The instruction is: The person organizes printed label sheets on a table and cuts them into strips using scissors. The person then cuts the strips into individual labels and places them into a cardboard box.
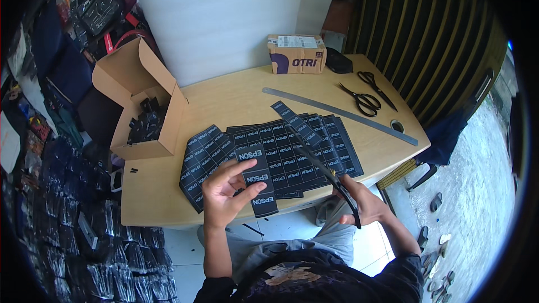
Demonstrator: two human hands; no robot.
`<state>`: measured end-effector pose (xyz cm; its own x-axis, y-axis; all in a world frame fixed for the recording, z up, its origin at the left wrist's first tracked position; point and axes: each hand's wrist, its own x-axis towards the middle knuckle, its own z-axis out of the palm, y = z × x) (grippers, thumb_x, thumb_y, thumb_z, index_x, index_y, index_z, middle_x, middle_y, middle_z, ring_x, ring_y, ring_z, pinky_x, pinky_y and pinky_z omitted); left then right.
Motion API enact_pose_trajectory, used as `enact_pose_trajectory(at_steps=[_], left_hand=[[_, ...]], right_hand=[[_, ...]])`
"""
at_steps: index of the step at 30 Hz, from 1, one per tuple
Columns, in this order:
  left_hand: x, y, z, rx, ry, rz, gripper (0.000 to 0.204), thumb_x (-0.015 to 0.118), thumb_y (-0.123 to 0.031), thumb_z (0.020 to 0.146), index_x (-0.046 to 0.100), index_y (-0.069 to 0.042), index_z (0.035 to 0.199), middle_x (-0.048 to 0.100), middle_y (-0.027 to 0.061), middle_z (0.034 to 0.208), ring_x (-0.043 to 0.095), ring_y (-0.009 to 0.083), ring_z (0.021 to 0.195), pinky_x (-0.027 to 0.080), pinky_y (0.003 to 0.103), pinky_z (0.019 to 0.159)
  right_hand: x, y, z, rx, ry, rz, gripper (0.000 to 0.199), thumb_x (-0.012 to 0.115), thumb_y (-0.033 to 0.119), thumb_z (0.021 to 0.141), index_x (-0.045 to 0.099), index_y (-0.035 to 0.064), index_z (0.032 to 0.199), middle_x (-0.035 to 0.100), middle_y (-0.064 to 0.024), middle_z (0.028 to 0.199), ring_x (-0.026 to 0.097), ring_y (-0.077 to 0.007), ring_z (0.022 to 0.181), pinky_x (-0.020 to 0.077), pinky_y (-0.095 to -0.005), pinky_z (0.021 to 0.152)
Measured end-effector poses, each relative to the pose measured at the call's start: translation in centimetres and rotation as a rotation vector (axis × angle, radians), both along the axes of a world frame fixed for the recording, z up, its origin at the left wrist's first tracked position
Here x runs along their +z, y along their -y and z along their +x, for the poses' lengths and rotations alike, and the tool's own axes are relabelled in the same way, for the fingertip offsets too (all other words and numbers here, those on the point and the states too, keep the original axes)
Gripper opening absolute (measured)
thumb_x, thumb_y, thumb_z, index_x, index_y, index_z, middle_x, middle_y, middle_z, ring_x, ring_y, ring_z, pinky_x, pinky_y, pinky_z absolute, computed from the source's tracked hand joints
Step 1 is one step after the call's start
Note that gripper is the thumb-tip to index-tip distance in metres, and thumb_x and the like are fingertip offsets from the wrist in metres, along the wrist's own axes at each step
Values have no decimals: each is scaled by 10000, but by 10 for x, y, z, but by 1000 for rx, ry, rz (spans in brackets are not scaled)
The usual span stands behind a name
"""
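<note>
In my left hand (224, 193) is a short black strip of labels (262, 192) with pale lettering, pinched at its edge by thumb and fingers. It hangs in front of the table's near edge. My right hand (365, 205) grips black-handled scissors (325, 173), whose blades point up and left, apart from the held strip. Beneath and beyond both hands, overlapping black sheets (279, 141) printed with rows of the same labels lie on the table. A narrower cut strip (296, 123) rests across the top of these sheets.
An open cardboard box (150, 150) with small black pieces stands on the table (219, 101) at left. Farther back sits a closed carton (297, 62) beside a black pouch (339, 60). A steel ruler (337, 113) and two scissors (366, 104) lie at right. Packed bags (101, 252) fill the left floor.
</note>
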<state>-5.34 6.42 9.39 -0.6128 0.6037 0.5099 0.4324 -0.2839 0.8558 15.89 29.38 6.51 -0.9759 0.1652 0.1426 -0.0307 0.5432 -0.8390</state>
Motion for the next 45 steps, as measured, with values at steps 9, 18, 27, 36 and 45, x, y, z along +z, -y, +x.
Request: enact_pose_trajectory(at_steps=[9, 18, 27, 36, 45], left_hand=[[8, 13, -17, -239, 61, -173, 451, 738, 95, 697, 623, 12, 1125, 590, 56, 990, 546, 30, 670, 495, 169, 573], [2, 3, -9, -469, 87, -380, 441, 764, 8, 701, 633, -8, 1122, 614, 80, 1002, 596, 48, 682, 531, 177, 597], [-5, -7, -2, -509, 153, -390, 497, 762, 104, 649, 618, 31, 1119, 588, 103, 1038, 633, 106, 784, 540, 187, 613], [-3, -11, 0, -502, 128, -426, 486, 756, 105, 652, 613, 46, 1112, 583, 118, 1047, 647, 157, 851, 577, 221, 680], [-4, -11, 1, -510, 144, -409, 476, 757, 97, 654, 615, 50, 1106, 587, 122, 1045, 654, 158, 841, 579, 224, 679]], right_hand=[[22, -22, 22, 421, 308, 100, 706, 663, 613, 734, 538, -50, 940, 581, -134, 706, 613, -298, 686, 474, -371, 614], [26, -31, 8, 634, 379, -128, 620, 551, 584, 845, 543, -12, 1012, 576, -90, 691, 605, -230, 639, 482, -334, 566], [29, -30, 7, 646, 368, -136, 612, 550, 582, 848, 528, -21, 950, 580, -126, 747, 599, -276, 693, 478, -363, 613], [31, -29, 4, 654, 375, -134, 674, 509, 635, 841, 534, -33, 929, 587, -139, 732, 597, -288, 673, 473, -368, 594], [27, -29, 3, 648, 349, -135, 666, 492, 636, 851, 542, -26, 901, 572, -117, 677, 590, -272, 626, 468, -360, 568]])
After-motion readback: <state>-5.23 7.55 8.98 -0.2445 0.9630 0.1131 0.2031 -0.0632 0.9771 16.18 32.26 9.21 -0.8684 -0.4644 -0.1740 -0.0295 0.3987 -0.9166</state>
